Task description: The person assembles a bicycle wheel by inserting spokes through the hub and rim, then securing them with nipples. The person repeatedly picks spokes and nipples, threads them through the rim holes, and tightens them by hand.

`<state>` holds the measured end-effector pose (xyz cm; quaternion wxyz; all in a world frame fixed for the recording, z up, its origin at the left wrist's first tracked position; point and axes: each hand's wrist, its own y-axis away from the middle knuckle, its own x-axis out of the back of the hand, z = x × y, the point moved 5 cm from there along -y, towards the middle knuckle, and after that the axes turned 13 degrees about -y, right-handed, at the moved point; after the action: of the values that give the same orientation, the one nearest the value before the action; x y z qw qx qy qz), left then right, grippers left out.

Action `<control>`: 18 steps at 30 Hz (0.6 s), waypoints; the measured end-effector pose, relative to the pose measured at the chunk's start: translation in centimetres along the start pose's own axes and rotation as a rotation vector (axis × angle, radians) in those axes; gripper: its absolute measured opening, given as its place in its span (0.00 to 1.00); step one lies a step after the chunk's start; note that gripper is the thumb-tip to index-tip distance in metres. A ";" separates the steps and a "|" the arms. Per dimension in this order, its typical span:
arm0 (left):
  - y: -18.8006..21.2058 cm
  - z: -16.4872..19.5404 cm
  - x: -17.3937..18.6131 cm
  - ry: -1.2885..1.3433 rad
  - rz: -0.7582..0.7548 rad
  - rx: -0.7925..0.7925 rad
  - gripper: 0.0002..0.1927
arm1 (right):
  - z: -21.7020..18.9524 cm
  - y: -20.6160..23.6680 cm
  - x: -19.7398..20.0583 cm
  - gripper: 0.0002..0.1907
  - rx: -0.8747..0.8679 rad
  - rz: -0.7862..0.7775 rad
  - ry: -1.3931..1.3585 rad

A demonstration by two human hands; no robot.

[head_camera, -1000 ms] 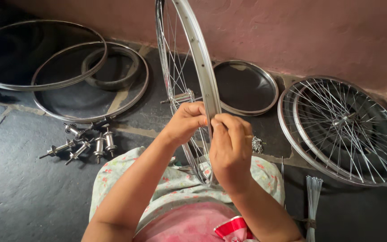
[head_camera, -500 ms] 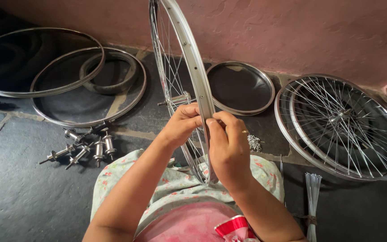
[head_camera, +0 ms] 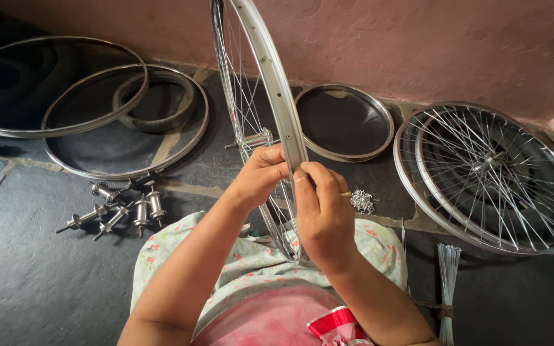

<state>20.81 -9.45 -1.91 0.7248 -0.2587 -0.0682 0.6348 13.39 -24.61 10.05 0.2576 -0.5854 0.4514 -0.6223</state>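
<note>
Both your hands are closed on the rim of the upright spoked wheel, which stands on edge between your knees and rises out of the top of the view. Your left hand pinches the rim from the left side, fingers curled over its edge, and your right hand presses on it from the right, thumb and fingertips close together near a spoke hole; whether they hold a small part I cannot tell. The hub sits just beyond your left hand, with thin spokes running to the rim. On the floor to the right, near your wrist, lies a small heap of spoke nipples, and a bundle of loose spokes lies nearer to you. To the left you have several loose hubs and bare rims; far right lies a finished spoked wheel, and a round pan sits by the wall. I judge the wheel can tilt or roll sideways if your pinch loosens, because only your hands and lap steady it. A small part could also slip from your fingertips and be lost on the dark floor.
</note>
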 end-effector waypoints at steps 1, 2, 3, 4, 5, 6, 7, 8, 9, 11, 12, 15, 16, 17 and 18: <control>0.0 0.2 0.1 0.009 -0.010 -0.001 0.08 | -0.1 0.1 0.0 0.11 0.001 -0.003 0.007; 0.0 0.3 0.0 0.017 -0.021 -0.002 0.09 | -0.2 0.2 0.1 0.10 0.003 -0.006 0.015; -0.1 0.4 0.0 0.018 -0.032 0.006 0.09 | -0.3 0.3 0.2 0.11 0.009 0.004 0.012; 0.0 0.5 -0.1 0.018 -0.043 0.014 0.09 | -0.3 0.4 0.2 0.11 0.014 0.014 0.009; 0.0 0.6 -0.1 0.018 -0.054 0.023 0.10 | -0.4 0.6 0.3 0.11 0.018 0.025 0.006; 0.2 0.5 -0.3 0.023 -0.062 0.052 0.10 | -0.3 0.9 0.5 0.12 0.013 0.048 -0.044; 0.3 0.3 -0.6 0.028 -0.070 0.080 0.10 | -0.2 1.2 0.8 0.13 0.010 0.071 -0.094; 0.4 0.1 -0.8 0.032 -0.076 0.107 0.10 | 0.1 1.4 1.0 0.14 0.008 0.093 -0.145; 0.4 0.1 -1.0 0.029 -0.102 0.094 0.11 | 0.3 1.6 1.0 0.14 0.022 0.117 -0.166; 0.6 -0.2 -1.5 0.029 -0.152 0.081 0.11 | 0.5 2.2 1.1 0.15 0.034 0.159 -0.211; 0.2 -0.4 -1.3 0.070 -0.141 0.085 0.11 | 0.9 2.4 0.7 0.15 -0.001 0.150 -0.228; -1.0 -0.7 -0.8 0.132 -0.145 0.087 0.11 | 2.2 2.3 -0.6 0.15 -0.060 0.145 -0.258; -1.1 -0.8 -0.8 0.120 -0.167 0.095 0.12 | 2.2 2.4 -0.7 0.15 -0.061 0.151 -0.257; -1.3 -0.8 -0.8 0.111 -0.188 0.106 0.13 | 2.2 2.5 -0.8 0.15 -0.065 0.156 -0.255; -1.3 -0.7 -0.9 0.128 -0.213 0.110 0.14 | 2.3 2.6 -0.7 0.15 -0.077 0.159 -0.266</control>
<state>22.08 -10.61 -1.75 0.8041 -0.2499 -0.0138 0.5393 15.15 -25.76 7.24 0.3409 -0.6347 0.4815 -0.4992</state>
